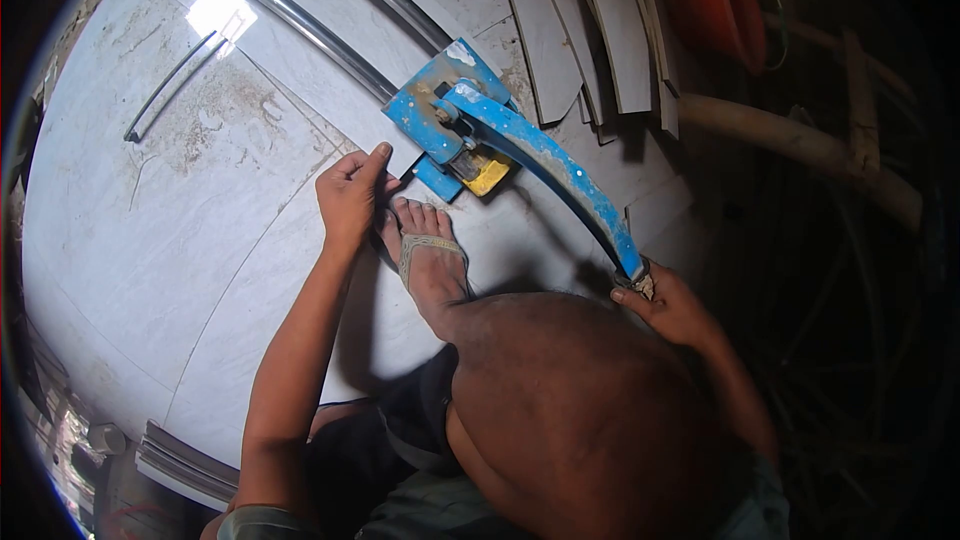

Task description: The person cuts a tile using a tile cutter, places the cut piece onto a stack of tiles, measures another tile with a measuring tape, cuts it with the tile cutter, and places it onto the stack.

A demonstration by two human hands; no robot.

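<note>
A: Lever first. Blue tile cutter (462, 130) sits on the pale tile (180, 230) on the floor, ahead of the knees and a little right of centre. Its handle (560, 175) runs from the cutter head down and to the right, long axis diagonal, ending at the right hand (668, 305).

B: So the right hand is the nearer one to the handle?

A: Nearer and on it. Right hand closed round the handle's end, grip wrapped. Left hand (350, 195) is well apart from the right, pressed flat-ish on the tile just left of the cutter's base, thumb tip touching or nearly touching the blue edge; cannot tell which.

B: Anything between the hands?

A: Sandalled foot (428, 260), planted on the tile just below the cutter head, toes pointing toward it, beside the left hand.

B: Rails?

A: Two steel guide rails (300, 15) run from the cutter head up and to the left, across the tile, roughly in line with the handle's sweep.

B: Around it?

A: Curved tile offcuts (590, 20) stacked beyond the cutter; orange bucket (715, 5) further right, in shadow.
</note>
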